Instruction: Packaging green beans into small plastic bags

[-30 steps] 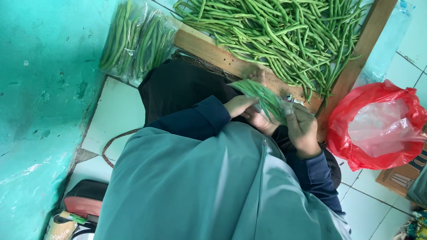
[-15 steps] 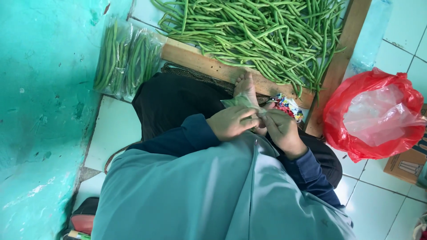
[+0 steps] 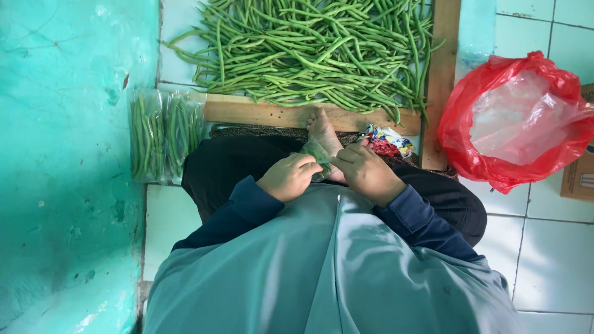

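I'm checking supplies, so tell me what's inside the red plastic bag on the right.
The red plastic bag stands open on the tiled floor, with crumpled clear plastic showing inside. Whatever lies beneath that plastic is covered.

One view only, from a camera worn on the person's head, facing steeply down over the chest and lap. It sits close: the grey-green garment fills the lower frame, and the left hand point(image 3: 289, 177) and right hand point(image 3: 366, 173) meet just above centre. Taking the wooden plank point(image 3: 272, 114) as landmark, the heap of long green beans point(image 3: 309, 46) lies beyond it at the top edge, the teal wall point(image 3: 68, 161) runs down its left, the red plastic bag point(image 3: 516, 124) to its right on white floor tiles point(image 3: 557, 266).
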